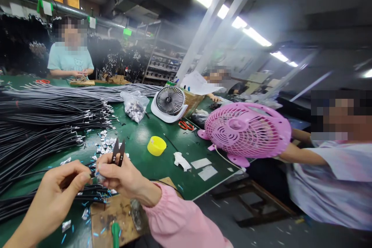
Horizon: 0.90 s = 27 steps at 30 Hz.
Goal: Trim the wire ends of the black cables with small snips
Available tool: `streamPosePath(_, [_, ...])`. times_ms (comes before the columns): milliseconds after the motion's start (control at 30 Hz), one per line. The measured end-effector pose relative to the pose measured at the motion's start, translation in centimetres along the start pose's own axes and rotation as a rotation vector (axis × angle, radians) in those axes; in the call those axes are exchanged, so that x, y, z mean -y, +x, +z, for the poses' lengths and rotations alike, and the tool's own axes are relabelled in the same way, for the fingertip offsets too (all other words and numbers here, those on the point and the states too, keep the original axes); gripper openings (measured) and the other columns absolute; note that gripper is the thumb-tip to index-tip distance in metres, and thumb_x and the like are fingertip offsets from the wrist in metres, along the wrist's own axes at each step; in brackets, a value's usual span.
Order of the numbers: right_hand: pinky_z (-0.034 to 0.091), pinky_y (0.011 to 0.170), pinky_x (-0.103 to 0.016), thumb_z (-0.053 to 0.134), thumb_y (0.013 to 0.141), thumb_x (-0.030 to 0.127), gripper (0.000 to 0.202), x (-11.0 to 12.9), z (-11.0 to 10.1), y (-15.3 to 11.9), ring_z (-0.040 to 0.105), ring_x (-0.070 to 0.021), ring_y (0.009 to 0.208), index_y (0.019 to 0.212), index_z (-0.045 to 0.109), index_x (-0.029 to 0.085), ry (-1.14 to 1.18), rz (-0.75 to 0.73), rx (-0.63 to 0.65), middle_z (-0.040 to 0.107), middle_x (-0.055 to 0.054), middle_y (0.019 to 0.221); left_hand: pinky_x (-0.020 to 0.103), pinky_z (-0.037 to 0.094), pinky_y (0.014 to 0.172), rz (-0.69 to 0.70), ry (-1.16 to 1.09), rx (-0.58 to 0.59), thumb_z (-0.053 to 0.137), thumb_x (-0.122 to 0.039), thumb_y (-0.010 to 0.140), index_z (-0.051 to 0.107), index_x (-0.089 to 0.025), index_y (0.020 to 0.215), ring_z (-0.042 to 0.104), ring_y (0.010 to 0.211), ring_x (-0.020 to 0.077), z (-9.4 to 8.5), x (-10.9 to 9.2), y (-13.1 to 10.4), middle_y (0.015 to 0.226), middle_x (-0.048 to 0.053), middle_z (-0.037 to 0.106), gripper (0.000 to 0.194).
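My left hand pinches a black cable near its end, thumb against forefinger. Close beside it, my right hand carries a pair of thread snips, whose dark blades point upward and stand apart. The right fingertips meet the cable end and a bit of silvery foil there; they hide most of it. Bundles of black cables with stripped, silvery ends lie to the left. Foil scraps and small blue bits are strewn around both hands.
Beneath my hands is a worn wooden board with a green-handled tool. Farther off stand a yellow cup, orange-handled scissors, a bag of metal parts, a white fan and a pink fan. Other people sit around the table.
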State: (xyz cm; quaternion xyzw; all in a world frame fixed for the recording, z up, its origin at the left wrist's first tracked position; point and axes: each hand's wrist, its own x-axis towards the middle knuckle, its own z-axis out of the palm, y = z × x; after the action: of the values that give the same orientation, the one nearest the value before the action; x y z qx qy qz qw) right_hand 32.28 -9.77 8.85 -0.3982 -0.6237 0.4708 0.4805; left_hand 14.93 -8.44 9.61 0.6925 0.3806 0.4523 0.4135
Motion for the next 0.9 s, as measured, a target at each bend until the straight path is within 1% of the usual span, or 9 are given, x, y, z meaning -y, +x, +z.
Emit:
streamPosePath(200, [0.037, 0.054, -0.025, 0.061, 0.079, 0.03, 0.024, 0.6, 0.6, -0.1, 0.041, -0.0111, 0.054, 0.06, 0.049, 0.021, -0.359, -0.347, -0.403, 0.048, 0.003, 0.058, 0.021, 0.033, 0.042, 0.073, 0.108, -0.137, 0.069, -0.045, 0.077, 0.064, -0.025, 0.056, 0.043, 0.046, 0.0115, 0.8, -0.3, -0.3, 0.051, -0.006, 0.052, 0.029])
streamPosePath(333, [0.033, 0.043, -0.022, 0.055, 0.083, 0.031, 0.028, 0.6, 0.5, 0.2, 0.034, -0.0095, 0.046, 0.059, 0.043, 0.023, -0.091, -0.054, -0.203, 0.037, 0.006, 0.051, 0.021, 0.042, 0.043, 0.11, 0.181, 0.002, 0.065, -0.051, 0.082, 0.069, -0.024, 0.061, 0.055, 0.047, 0.0135, -0.2, 0.9, 0.5, 0.054, -0.004, 0.061, 0.035])
streamPosePath(433, [0.036, 0.045, -0.022, 0.055, 0.085, 0.03, 0.026, 0.0, 0.0, 0.4, 0.04, -0.0101, 0.048, 0.063, 0.045, 0.023, -0.25, -0.272, -0.143, 0.043, 0.005, 0.055, 0.021, 0.041, 0.043, 0.049, 0.235, 0.095, 0.058, -0.061, 0.087, 0.068, -0.023, 0.06, 0.051, 0.047, 0.0132, -1.0, 1.8, 0.9, 0.053, -0.003, 0.058, 0.049])
streamPosePath(500, [0.041, 0.05, -0.022, 0.057, 0.087, 0.027, 0.023, -0.2, -0.5, 0.5, 0.046, -0.0107, 0.053, 0.066, 0.049, 0.022, -0.476, -0.55, -0.225, 0.05, 0.002, 0.061, 0.021, 0.036, 0.04, 0.019, 0.25, 0.122, 0.054, -0.067, 0.086, 0.064, -0.022, 0.054, 0.045, 0.044, 0.0123, -1.2, 1.8, 0.7, 0.048, -0.003, 0.05, 0.057])
streamPosePath(567, [0.041, 0.051, -0.021, 0.056, 0.089, 0.026, 0.024, 0.2, -0.8, 0.6, 0.047, -0.0105, 0.053, 0.066, 0.049, 0.022, -0.568, -0.676, -0.36, 0.052, 0.002, 0.06, 0.021, 0.034, 0.04, 0.014, 0.249, 0.094, 0.054, -0.071, 0.085, 0.06, -0.021, 0.05, 0.042, 0.044, 0.0118, -1.2, 1.6, 0.3, 0.048, -0.003, 0.047, 0.061])
streamPosePath(667, [0.032, 0.045, -0.021, 0.056, 0.093, 0.027, 0.038, 1.0, -1.0, 0.5, 0.036, -0.009, 0.047, 0.059, 0.039, 0.024, -0.503, -0.49, -0.631, 0.038, 0.007, 0.052, 0.02, 0.037, 0.043, 0.014, 0.241, 0.025, 0.057, -0.071, 0.084, 0.059, -0.021, 0.052, 0.045, 0.048, 0.0119, -1.3, 1.2, 0.0, 0.051, -0.004, 0.049, 0.059])
streamPosePath(700, [0.032, 0.045, -0.021, 0.055, 0.095, 0.03, 0.041, 1.1, -1.0, 0.5, 0.035, -0.0089, 0.046, 0.058, 0.039, 0.023, -0.477, -0.439, -0.599, 0.038, 0.007, 0.051, 0.02, 0.038, 0.044, 0.009, 0.238, 0.035, 0.058, -0.07, 0.084, 0.06, -0.021, 0.054, 0.046, 0.048, 0.0121, -1.4, 1.2, 0.0, 0.051, -0.004, 0.051, 0.058])
streamPosePath(833, [0.04, 0.055, -0.023, 0.062, 0.089, 0.027, 0.024, 0.5, -0.5, 0.1, 0.049, -0.0109, 0.056, 0.067, 0.058, 0.02, -0.386, -0.532, -0.165, 0.057, 0.002, 0.062, 0.019, 0.042, 0.045, 0.025, 0.246, 0.124, 0.061, -0.064, 0.086, 0.066, -0.02, 0.057, 0.052, 0.048, 0.0131, -1.6, 1.1, 0.4, 0.052, -0.003, 0.057, 0.053])
streamPosePath(900, [0.04, 0.056, -0.024, 0.064, 0.087, 0.027, 0.022, 0.0, -0.1, -0.2, 0.048, -0.011, 0.057, 0.067, 0.06, 0.02, -0.232, -0.412, -0.084, 0.056, 0.001, 0.064, 0.019, 0.04, 0.042, 0.086, 0.242, 0.096, 0.059, -0.061, 0.088, 0.064, -0.021, 0.053, 0.049, 0.044, 0.0119, -1.3, 0.7, 0.7, 0.049, -0.003, 0.054, 0.053])
